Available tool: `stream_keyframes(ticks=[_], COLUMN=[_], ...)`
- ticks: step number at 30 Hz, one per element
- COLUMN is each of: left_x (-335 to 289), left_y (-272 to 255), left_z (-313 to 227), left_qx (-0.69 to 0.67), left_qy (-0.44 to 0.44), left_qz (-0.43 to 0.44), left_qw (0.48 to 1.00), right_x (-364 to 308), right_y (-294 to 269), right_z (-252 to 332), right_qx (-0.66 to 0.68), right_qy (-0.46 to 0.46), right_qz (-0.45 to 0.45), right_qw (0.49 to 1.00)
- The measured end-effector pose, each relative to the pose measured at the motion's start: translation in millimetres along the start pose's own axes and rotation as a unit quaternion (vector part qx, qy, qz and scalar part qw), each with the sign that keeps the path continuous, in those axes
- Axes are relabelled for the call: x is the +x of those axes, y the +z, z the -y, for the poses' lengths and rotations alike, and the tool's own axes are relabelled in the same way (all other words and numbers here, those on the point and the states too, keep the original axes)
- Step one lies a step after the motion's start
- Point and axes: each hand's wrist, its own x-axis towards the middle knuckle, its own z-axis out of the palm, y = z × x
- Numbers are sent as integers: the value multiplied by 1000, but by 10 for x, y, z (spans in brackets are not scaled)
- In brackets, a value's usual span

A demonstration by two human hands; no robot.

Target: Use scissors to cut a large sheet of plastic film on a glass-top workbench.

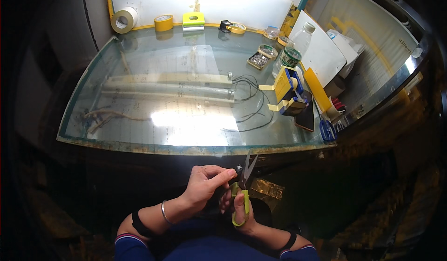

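Observation:
In front of the table's near edge, my left hand (pixel 205 186) is closed, with thumb and forefinger pinched on a small black piece (pixel 239 168) that has a light mark on it. Its exact kind is too small to make out. My right hand (pixel 246 216) is wrapped round the yellow-green handles of a pair of scissors (pixel 250 171). The scissors' blades point up and stand apart, right beside the black piece. I cannot tell whether they touch it.
On the glass-topped table (pixel 139 144) lie two long pale tubes (pixel 186 79) with thin black cables (pixel 253 93). A tape dispenser (pixel 288 88), a phone (pixel 305 114) and blue-handled scissors (pixel 328 129) are at the right. Tape rolls (pixel 125 20) and a hole punch (pixel 193 21) line the back.

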Motion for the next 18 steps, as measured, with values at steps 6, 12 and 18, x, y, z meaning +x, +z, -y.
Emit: stream_keyframes(ticks=[6,12,18], left_x=[-8,-33,-40], left_y=[-57,-170,-229], left_z=[-25,-33,-16], left_qx=[27,33,13], left_qy=[18,7,-7], left_qz=[8,-5,-8], left_qw=[999,999,1000], right_x=[-105,-139,-155], right_y=[-109,-161,-135], right_z=[138,298,303], right_qx=[43,-33,-81], right_qy=[106,191,193], right_qz=[12,1,-6], right_qw=[993,981,978])
